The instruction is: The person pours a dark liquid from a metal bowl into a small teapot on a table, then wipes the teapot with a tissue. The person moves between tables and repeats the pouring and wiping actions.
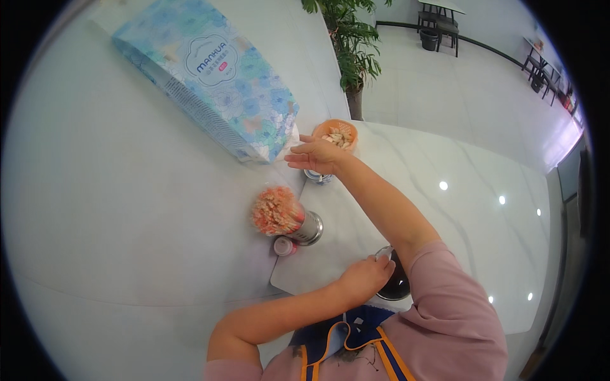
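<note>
My right hand point(314, 155) is stretched out, fingers spread, beside white tissue point(291, 143) at the lower end of a blue floral tissue pack point(219, 81) on the wall. Whether the fingertips touch it, I cannot tell. My left hand point(369, 280) is closed on a small white item point(384, 253), partly hidden, over a dark round vessel point(396, 283) near my body. Below the right hand, a perforated metal holder point(309, 228) carries a bundle of wrapped chopsticks point(277, 210). An orange basket point(353, 129) of garlic-like pieces point(339, 138) sits just behind that hand.
The marbled white table point(429, 157) meets the wall at left. A blue-and-white container point(318, 178) is partly under my right hand, and a small pink-and-white container point(284, 246) stands by the chopstick holder. Beyond are a potted plant point(355, 52), chairs point(448, 28) and a black bin point(429, 39).
</note>
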`<state>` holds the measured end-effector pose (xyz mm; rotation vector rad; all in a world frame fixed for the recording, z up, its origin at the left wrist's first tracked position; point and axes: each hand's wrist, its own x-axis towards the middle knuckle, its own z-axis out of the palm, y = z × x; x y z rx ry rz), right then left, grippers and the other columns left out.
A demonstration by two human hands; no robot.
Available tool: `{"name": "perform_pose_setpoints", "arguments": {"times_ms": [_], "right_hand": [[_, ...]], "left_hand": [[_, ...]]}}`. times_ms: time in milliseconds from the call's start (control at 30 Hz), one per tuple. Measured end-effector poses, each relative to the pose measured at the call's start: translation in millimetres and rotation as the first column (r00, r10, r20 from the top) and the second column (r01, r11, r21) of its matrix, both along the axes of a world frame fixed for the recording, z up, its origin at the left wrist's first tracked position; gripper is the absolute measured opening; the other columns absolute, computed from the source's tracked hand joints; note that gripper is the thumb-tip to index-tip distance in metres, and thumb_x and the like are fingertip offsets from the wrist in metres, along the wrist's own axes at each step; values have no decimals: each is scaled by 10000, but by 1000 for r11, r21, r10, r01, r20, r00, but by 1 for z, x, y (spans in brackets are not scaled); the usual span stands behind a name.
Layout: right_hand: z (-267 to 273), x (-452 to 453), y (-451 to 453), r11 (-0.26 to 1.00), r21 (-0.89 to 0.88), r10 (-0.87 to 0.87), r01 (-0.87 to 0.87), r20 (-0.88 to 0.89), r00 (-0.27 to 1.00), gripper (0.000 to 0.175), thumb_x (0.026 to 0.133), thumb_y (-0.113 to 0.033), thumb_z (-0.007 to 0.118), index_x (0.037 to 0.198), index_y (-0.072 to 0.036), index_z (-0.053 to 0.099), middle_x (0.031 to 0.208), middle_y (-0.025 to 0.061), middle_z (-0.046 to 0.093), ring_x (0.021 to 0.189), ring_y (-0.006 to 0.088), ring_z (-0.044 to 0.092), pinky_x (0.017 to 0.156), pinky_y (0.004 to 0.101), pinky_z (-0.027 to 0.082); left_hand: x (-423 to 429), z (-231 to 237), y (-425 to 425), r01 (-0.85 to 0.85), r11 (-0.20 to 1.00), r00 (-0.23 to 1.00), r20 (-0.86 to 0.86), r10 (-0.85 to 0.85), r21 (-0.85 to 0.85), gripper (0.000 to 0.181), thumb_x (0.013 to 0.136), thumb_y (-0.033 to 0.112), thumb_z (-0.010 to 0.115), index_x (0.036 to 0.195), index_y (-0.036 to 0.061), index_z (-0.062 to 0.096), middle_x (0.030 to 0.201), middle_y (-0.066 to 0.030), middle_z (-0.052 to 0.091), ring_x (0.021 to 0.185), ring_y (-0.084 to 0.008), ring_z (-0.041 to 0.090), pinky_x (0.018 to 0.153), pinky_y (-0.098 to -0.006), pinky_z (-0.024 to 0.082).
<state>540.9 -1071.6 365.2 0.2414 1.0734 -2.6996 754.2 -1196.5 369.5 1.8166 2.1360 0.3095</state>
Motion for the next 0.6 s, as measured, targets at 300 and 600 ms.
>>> {"name": "perform_pose_setpoints", "arguments": {"times_ms": [300, 600], "right_hand": [[-67, 3, 32, 158, 986, 93, 42, -57, 994, 159, 654, -118, 665, 724, 1, 586, 607, 85, 600, 491, 179, 590, 452, 247, 480], [-46, 172, 136, 534, 816, -401, 220, 15, 916, 243, 695, -210, 664, 839, -15, 647, 724, 36, 599, 627, 120, 523, 596, 252, 421]], "left_hand": [[-2, 13, 2, -23, 1000, 1000, -20, 23, 18, 300, 721, 30, 519, 1019, 7, 495, 939, -139, 499, 820, -304, 544, 703, -375, 481], [-1, 40, -2, 13, 997, 1000, 19, -14, 71, 278, 700, -3, 536, 967, 21, 460, 905, -127, 467, 824, -296, 529, 698, -356, 471]]}}
